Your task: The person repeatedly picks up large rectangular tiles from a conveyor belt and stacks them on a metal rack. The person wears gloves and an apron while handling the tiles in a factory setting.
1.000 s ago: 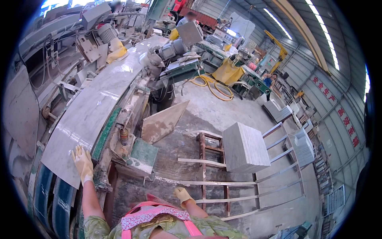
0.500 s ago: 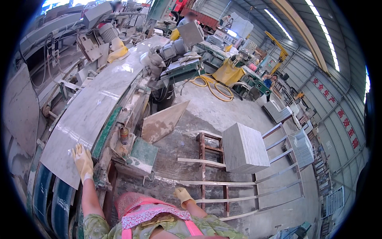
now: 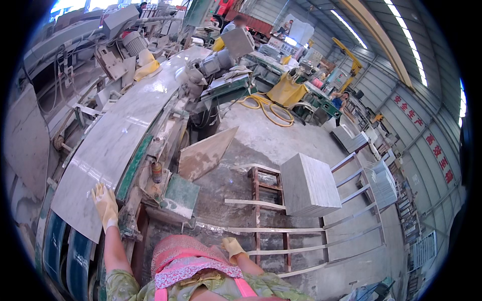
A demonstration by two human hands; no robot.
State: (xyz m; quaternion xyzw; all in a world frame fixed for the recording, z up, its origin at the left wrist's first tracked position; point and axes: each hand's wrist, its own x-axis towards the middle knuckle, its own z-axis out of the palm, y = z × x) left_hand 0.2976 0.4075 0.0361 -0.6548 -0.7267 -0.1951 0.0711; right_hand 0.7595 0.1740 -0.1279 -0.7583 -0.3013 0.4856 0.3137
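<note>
A long, glossy white-grey stone slab (image 3: pixel 108 150) lies along the machine bed on my left, its near end jutting over dark blue rollers or belts (image 3: pixel 78 258). My left hand (image 3: pixel 105 204), in a cream glove, rests on the slab near its right edge, fingers stretched out and holding nothing. Low beside my pink apron (image 3: pixel 181 253) hangs my right hand (image 3: pixel 233 249), also gloved. Its fingers look loosely curled, with nothing visible in them; their tips are partly hidden.
A can (image 3: pixel 157 172) stands on the machine's side. One stone panel (image 3: pixel 206 154) leans near it. Stacked slabs (image 3: pixel 310 185) sit on a rack with slats (image 3: pixel 281 231) to my right. A yellow hose (image 3: pixel 268 110) coils on the floor; other people work farther back.
The slab's near end has slid slightly toward me. My left hand stays on it. My right hand has shifted only a little, and my view has tilted slightly.
</note>
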